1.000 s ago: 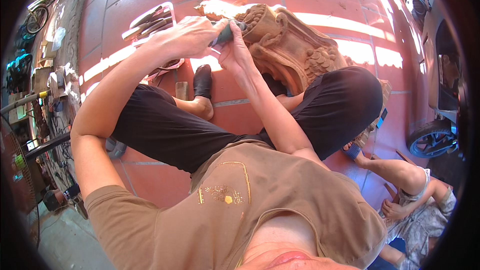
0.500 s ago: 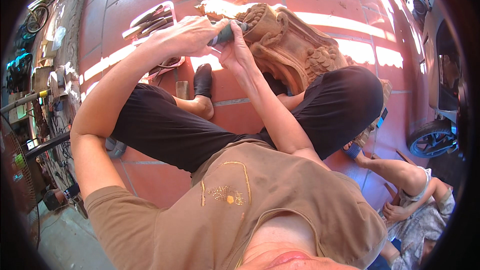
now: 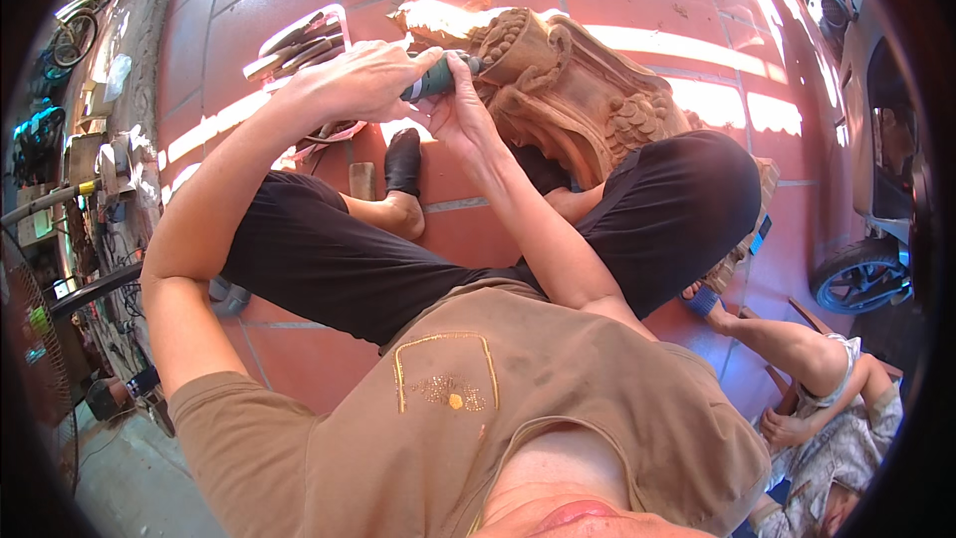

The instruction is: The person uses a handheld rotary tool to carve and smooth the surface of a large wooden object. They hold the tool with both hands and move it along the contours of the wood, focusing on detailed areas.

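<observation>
My left hand [image 3: 370,80] is closed round the body of a dark green rotary power tool [image 3: 430,80]. My right hand [image 3: 460,110] grips the same tool near its front end, fingers wrapped and thumb on top. The tool's nose points right, at the beaded end of a carved brown wooden piece [image 3: 558,85] with scrolls and scale-like relief. Whether the tip touches the wood, I cannot tell. The carving lies on the tiled floor against my right leg.
A light-rimmed tray [image 3: 344,25] of long-handled hand tools stands left of the carving. A small wooden block [image 3: 362,181] lies by my left foot [image 3: 403,164]. Another person [image 3: 832,418] sits at lower right, near a parked scooter's wheel [image 3: 861,274]. Clutter lines the left edge.
Both hands and the rotary tool have shifted slightly left and toward me, back from the carving's beaded end. The carving stays in place.
</observation>
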Demonstrator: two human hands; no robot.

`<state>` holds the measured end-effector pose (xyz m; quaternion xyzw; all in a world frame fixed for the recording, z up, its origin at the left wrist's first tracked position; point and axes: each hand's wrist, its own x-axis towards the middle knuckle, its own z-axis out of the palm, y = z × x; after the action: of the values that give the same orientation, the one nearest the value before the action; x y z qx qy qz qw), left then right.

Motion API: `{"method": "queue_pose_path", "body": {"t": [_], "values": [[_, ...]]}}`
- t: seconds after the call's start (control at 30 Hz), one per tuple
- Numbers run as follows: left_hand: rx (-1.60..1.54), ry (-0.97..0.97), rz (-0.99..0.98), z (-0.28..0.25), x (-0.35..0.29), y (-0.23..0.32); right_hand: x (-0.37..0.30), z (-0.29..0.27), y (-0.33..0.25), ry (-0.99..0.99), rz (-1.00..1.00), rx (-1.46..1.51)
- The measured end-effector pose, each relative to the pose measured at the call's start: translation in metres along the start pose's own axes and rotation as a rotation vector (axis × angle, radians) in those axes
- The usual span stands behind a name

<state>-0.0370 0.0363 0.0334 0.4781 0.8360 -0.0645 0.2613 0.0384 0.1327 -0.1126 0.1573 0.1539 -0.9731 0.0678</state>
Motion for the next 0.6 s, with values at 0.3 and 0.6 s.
{"method": "queue_pose_path", "body": {"t": [0.3, 0.6], "values": [[-0.025, 0.043, 0.008, -0.003, 0.0, 0.001, 0.005, -0.002, -0.008, -0.002, -0.048, -0.038], [-0.069, 0.05, -0.002, 0.011, 0.005, -0.001, 0.003, -0.002, -0.006, 0.001, -0.06, -0.046]]}}
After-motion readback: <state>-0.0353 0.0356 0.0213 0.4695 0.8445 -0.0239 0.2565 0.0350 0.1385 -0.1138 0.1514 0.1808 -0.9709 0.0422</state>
